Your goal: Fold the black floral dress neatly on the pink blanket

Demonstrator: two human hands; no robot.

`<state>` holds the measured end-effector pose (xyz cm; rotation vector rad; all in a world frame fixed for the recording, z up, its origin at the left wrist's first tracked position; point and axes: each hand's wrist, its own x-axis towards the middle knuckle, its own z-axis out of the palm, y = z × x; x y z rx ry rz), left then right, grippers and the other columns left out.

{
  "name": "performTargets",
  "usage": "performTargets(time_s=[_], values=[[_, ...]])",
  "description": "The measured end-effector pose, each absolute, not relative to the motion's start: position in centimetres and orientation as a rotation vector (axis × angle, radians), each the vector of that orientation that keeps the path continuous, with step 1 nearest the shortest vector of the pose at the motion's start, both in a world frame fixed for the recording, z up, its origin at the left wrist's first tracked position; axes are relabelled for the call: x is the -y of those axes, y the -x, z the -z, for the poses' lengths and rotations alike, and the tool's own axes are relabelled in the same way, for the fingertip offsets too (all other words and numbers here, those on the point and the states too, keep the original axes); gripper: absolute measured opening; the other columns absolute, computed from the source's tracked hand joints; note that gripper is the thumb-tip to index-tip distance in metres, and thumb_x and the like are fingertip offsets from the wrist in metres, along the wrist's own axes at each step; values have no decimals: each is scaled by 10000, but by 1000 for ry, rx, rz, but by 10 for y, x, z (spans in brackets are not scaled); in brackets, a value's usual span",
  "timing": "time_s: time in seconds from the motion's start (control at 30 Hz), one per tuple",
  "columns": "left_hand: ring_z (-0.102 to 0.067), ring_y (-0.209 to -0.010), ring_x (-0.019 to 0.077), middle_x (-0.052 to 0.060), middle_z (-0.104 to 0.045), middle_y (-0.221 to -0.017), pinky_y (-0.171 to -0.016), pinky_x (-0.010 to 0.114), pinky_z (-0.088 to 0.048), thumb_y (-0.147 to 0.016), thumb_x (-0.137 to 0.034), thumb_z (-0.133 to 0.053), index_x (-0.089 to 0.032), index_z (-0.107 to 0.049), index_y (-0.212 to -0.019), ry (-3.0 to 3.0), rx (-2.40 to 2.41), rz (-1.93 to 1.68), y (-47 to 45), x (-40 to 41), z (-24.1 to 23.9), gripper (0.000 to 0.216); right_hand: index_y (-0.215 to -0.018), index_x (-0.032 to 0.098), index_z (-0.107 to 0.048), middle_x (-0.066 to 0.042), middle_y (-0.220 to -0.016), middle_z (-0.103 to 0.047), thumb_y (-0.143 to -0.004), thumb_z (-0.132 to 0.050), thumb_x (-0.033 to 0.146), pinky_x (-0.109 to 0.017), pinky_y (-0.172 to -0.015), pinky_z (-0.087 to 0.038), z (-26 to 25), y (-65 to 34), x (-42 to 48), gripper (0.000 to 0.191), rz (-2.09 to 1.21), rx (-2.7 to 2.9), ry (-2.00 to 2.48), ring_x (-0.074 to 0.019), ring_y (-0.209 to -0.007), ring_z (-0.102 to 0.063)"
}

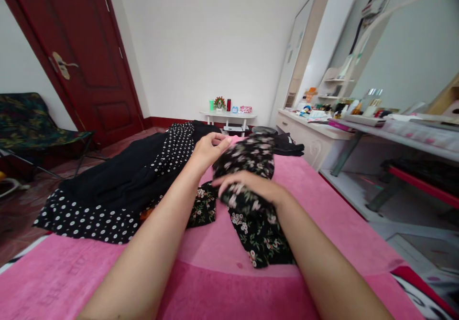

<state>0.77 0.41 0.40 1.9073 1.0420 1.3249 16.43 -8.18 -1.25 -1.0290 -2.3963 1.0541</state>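
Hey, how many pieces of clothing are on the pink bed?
3: a floral garment pinched by the left hand, under the right hand; a polka-dot garment spread on the left; a black garment at the far end. Folds may hide more.

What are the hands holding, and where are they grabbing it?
Both hold the black flowery cloth. The left hand pinches its far top edge, and the right hand seems to grip its bunched middle, though its fingers are blurred.

a black floral-print garment (256, 215) lies crumpled and partly bunched on the pink blanket (222, 282).
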Motion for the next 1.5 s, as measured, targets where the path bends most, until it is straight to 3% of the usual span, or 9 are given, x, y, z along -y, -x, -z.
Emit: performTargets(time_s=[0.2, 0.43, 0.67, 0.77, 0.83, 0.9, 1.1, 1.2, 1.5], values=[[-638, -780, 215, 65, -699, -856, -725, 304, -468, -712, -485, -653, -189, -677, -974, -2117, -1368, -1037, 10, -21, 7, 396, -1088, 144, -655, -63, -1074, -674, -717, -638, 161, -256, -819, -490, 30, -155, 83, 371, -1283, 2211, 1052, -155, -936, -632], [-571, -1102, 296, 117, -610, -1214, -914, 346, -447, -656, -487, -696, -188, -592, -1207, -2359, -1420, -654, -4, -29, 42, 636, -960, 161, -689, -79, -1018, -676, -657, -704, 184, -273, -759, -485, 36, -235, 60, 304, -406, 1765, 1858, -188, -866, -632], [-551, -1147, 258, 69, -588, -1268, -972, 290, -410, -542, -443, -786, -195, -560, -1258, -2400, -999, -382, -15, -23, 64, 790, -894, 156, -697, -22, -757, -678, -685, -686, 236, -194, -533, -419, 62, -257, 55, 224, -663, 1808, 2032, -125, -627, -596], [-626, -899, 223, 25, -707, -943, -858, 291, -446, -508, -338, -790, -193, -707, -911, -2282, -956, -565, -25, -21, 71, 436, -860, 148, -699, -4, -678, -655, -652, -706, 237, -180, -496, -390, 61, -253, 57, 226, -689, 1806, 1997, -105, -568, -559], [-597, -706, 181, -1, -654, -648, -769, 290, -447, -576, -291, -724, -183, -656, -613, -2191, -1002, -727, -30, -21, 72, 134, -838, 142, -700, 8, -625, -632, -623, -719, 232, -179, -481, -381, 58, -251, 60, 234, -711, 1806, 1974, -98, -534, -536], [-533, -600, 152, -20, -532, -495, -700, 282, -435, -647, -298, -652, -185, -538, -476, -2102, -1043, -875, -32, -22, 68, 234, -825, 141, -705, 12, -597, -618, -603, -721, 224, -185, -472, -381, 55, -250, 63, 238, -741, 1801, 1923, -100, -515, -526], [-471, -512, 113, -41, -455, -521, -589, 257, -431, -796, -444, -432, -200, -417, -581, -1627, -1087, -1351, -17, -34, 40, 326, -647, 147, -689, 29, -563, -597, -535, -681, 128, -189, -502, -384, 53, -251, 64, 113, -723, 1877, 1905, -96, -524, -517], [-522, -555, 115, -32, -507, -568, -631, 263, -473, -775, -420, -500, -191, -455, -640, -1179, -972, -1612, -3, -43, 27, 270, -552, 151, -647, 39, -496, -549, -564, -656, 160, -191, -489, -362, 51, -254, 63, 18, -694, 1892, 1923, -95, -496, -496], [-548, -674, 90, -34, -525, -647, -728, 202, -491, -844, -243, -503, -178, -485, -628, -395, -999, -2126, 40, -60, 10, 226, -905, 194, -712, -33, -769, -674, -704, -568, 320, -269, -645, -442, 32, -283, 65, 277, 266, 873, 1723, -177, -693, -598]])
